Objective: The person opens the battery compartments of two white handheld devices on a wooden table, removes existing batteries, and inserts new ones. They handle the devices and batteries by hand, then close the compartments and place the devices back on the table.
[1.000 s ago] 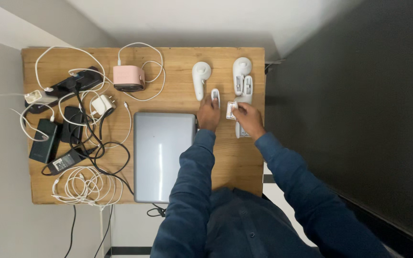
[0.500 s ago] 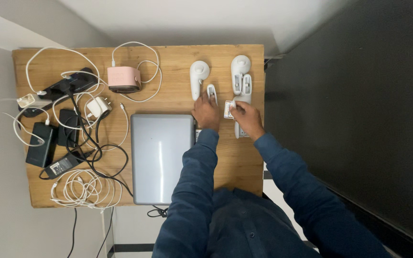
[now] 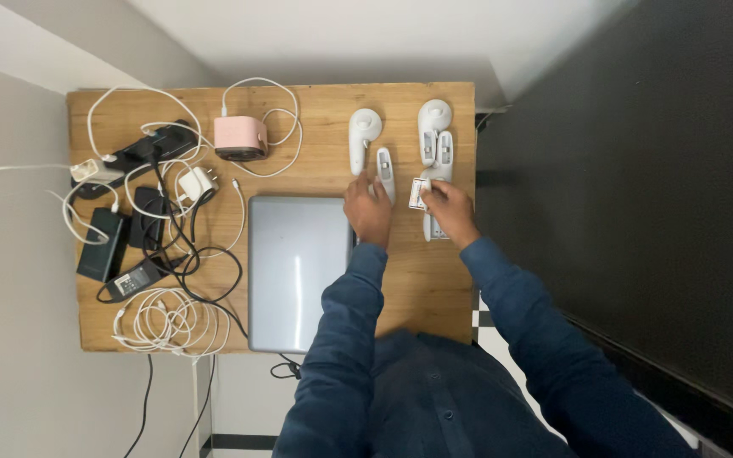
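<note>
Your left hand [image 3: 369, 209] rests its fingers on a slim white cover piece [image 3: 386, 172], which lies on the tabletop [image 3: 434, 288] just right of a white handheld controller [image 3: 361, 136] near the far edge. The fingers lie on the lower end of the piece; whether they pinch it or only press on it is too small to tell. Your right hand [image 3: 450, 210] pinches a small white block [image 3: 418, 193] between its fingertips, just left of a second white controller [image 3: 434, 153], which lies towards the far right corner. That controller's lower end is hidden under your right hand, and what its open middle section contains is hard to make out.

A closed grey laptop [image 3: 297, 271] lies at the middle of the tabletop, touching your left wrist; your dark blue sleeve covers its near right corner. Behind the laptop a pink box-shaped device [image 3: 239, 137] sits at the far edge with a white cable looped round it. The left half holds a tangle of black and white cables [image 3: 171, 246], black adapters [image 3: 102, 244] and a white plug [image 3: 197, 181]; a coil of white cable [image 3: 167, 324] lies at the near left corner.
</note>
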